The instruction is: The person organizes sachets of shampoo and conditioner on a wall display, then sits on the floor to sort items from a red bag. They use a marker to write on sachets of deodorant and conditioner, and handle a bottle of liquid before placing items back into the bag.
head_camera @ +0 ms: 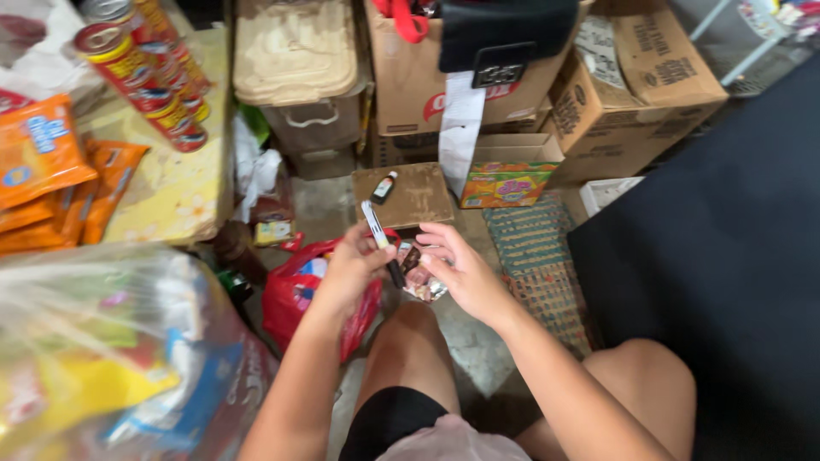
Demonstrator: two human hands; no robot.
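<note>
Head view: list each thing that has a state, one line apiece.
Marker pen: gripped in left hand, tip down.
Small shiny packets: held in right hand.
Small dark bottle: capped, lying on a brown box.
Red plastic bag: open.
Grey storage bin: lid on.

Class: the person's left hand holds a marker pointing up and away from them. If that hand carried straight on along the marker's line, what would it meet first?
Probably the small dark bottle on the brown box, just beyond the marker in the left hand; depth is unclear.

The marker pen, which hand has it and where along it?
Left hand holds the marker pen near its dark lower end; right hand holds small shiny packets by their edge.
</note>
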